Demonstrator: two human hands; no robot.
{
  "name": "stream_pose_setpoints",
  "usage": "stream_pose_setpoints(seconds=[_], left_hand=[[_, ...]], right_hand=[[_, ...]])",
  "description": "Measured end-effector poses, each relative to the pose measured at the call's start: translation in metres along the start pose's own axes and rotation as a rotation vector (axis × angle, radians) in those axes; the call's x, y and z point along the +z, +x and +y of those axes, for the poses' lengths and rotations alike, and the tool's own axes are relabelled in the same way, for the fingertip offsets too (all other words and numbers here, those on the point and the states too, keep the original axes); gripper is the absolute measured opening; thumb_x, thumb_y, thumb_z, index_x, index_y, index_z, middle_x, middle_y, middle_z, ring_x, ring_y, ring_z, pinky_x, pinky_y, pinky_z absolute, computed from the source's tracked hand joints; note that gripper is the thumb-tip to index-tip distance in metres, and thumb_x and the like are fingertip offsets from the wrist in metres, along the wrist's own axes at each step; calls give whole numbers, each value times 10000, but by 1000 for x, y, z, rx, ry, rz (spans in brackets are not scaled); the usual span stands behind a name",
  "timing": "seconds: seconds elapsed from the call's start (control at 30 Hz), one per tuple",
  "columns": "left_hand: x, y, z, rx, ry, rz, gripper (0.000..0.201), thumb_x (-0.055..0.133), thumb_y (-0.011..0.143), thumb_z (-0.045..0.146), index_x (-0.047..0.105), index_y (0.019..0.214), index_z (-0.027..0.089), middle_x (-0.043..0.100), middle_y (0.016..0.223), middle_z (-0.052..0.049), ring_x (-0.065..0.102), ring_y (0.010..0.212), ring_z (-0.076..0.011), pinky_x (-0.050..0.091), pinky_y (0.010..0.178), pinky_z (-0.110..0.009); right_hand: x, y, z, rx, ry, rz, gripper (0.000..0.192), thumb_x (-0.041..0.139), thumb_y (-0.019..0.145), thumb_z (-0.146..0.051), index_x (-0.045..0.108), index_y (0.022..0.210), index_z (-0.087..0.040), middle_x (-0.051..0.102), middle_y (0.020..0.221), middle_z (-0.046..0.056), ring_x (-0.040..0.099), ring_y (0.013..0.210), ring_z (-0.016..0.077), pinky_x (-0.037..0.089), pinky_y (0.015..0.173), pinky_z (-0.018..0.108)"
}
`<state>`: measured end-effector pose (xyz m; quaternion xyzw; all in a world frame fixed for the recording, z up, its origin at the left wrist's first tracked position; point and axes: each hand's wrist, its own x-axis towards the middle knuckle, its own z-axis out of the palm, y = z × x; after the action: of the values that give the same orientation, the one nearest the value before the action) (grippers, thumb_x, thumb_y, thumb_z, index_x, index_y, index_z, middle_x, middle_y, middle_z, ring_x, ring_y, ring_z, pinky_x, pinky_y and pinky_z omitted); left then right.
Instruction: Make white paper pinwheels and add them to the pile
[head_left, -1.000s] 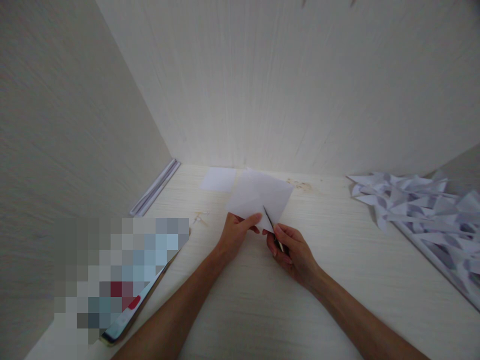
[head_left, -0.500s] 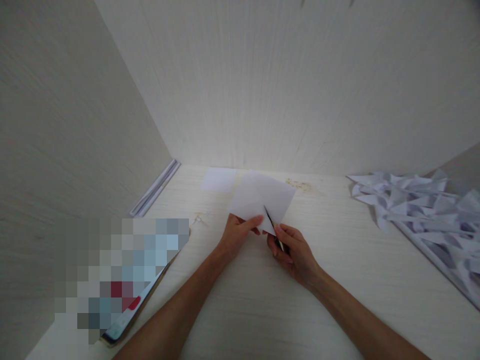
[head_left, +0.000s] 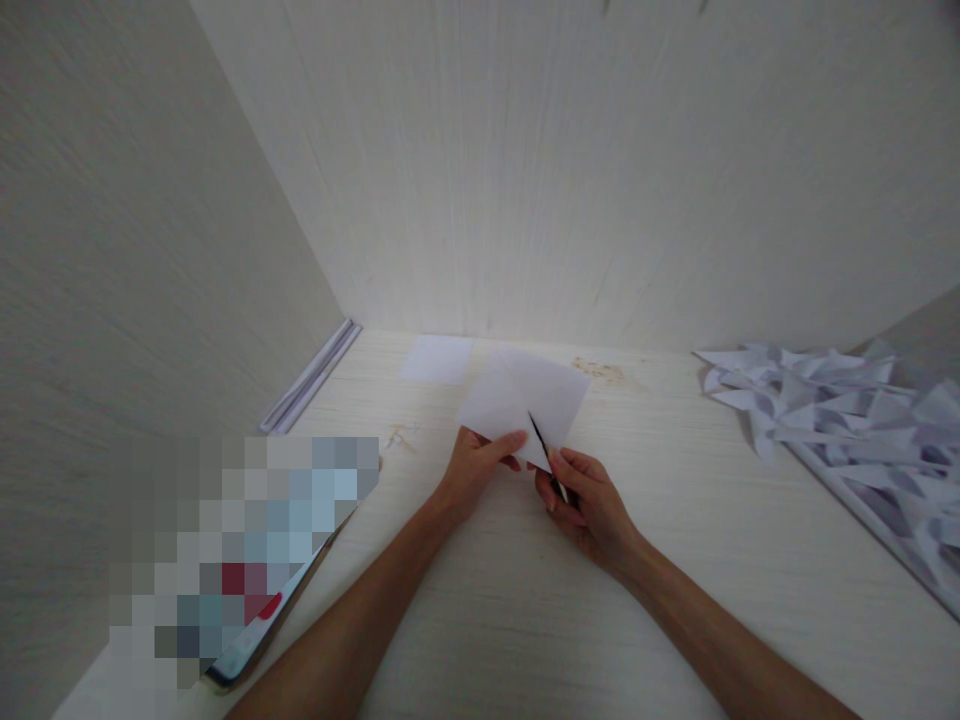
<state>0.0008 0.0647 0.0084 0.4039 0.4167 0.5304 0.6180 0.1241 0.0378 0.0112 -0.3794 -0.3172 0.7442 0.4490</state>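
My left hand [head_left: 480,462] pinches the near left edge of a white square of paper [head_left: 517,390], thumb on top and fingers underneath. Faint crease lines run across the sheet. In my right hand [head_left: 589,500] is a pair of scissors [head_left: 541,442], gripped by handles that my fingers mostly hide. A dark blade lies over the sheet, running in from its near corner towards the middle. The other blade is out of sight. Just behind and to the left, a second white paper [head_left: 439,359] lies flat on the table.
Folded white paper pinwheels [head_left: 817,405] are heaped at the right. Rolled white paper tubes [head_left: 311,378] lie along the left wall [head_left: 165,220]. At the lower left is a pixelated object with a dark edge [head_left: 225,678]. A wall [head_left: 525,180] rises behind the table [head_left: 480,620].
Almost nothing differs. The sheet's far edge sits very slightly lower, while both hands and the scissors keep nearly the same place.
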Motion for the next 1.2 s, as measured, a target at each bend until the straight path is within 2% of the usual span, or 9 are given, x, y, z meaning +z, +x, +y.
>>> stream_pose_setpoints(seconds=[0.13,0.23,0.33,0.53,0.7,0.8,0.9,0.97,1.2], left_hand=[[-2,3,4,24,-123,161,192,670,557,285,572,635,140,547,516,22,477,407,-84,339,353,-189],[-6,7,9,57,-243,296,208,661,560,289,508,572,148,458,470,60,396,385,-42,264,325,-148],[-9,9,12,41,-286,344,229,671,528,241,462,518,146,431,451,74,378,393,-24,230,325,-119],[-9,9,12,-4,-316,343,225,697,489,217,489,510,133,473,455,70,399,405,-7,273,356,-94],[-7,7,12,-91,-272,176,229,716,477,209,510,536,130,454,441,83,269,310,23,129,279,-105],[-6,6,11,-78,-239,126,246,728,481,223,514,564,136,487,472,76,318,306,16,189,275,-107],[-6,6,10,-3,-251,176,275,731,501,252,485,567,148,484,467,83,414,339,-4,302,321,-104],[-5,7,10,19,-255,217,286,732,503,259,480,581,148,497,473,79,483,380,-23,362,368,-109],[-2,5,8,17,-192,278,244,725,503,246,527,576,123,597,567,10,568,482,-82,408,392,-153]], right_hand=[[0,0,0,7,1,-3,342,676,597,-424,496,604,-133,478,380,-65,216,232,-23,109,234,107],[-2,-1,0,13,-5,-9,344,679,594,-426,511,613,-127,478,376,-64,216,231,-22,114,233,107],[-3,-1,1,12,-8,-16,337,674,606,-422,508,609,-128,484,381,-61,219,234,-23,121,235,107],[-3,-1,-1,-31,34,-66,309,637,654,-416,551,660,-120,497,413,-56,228,243,-24,139,244,108],[-3,0,-5,-101,96,-77,248,656,638,-351,558,628,-124,505,428,-56,219,245,-27,131,247,110],[-4,1,-7,-130,128,-56,248,641,653,-355,556,609,-127,505,440,-58,206,249,-29,119,245,111],[-4,1,-7,-121,133,-41,231,624,670,-355,588,747,-140,507,447,-69,198,251,-18,109,243,119],[-4,0,-6,-96,105,-51,244,619,677,-362,585,764,-137,510,451,-65,210,255,-15,114,248,125],[0,-2,0,-17,-21,-133,254,560,743,-378,576,774,-126,515,461,-47,252,274,-3,130,278,147]])
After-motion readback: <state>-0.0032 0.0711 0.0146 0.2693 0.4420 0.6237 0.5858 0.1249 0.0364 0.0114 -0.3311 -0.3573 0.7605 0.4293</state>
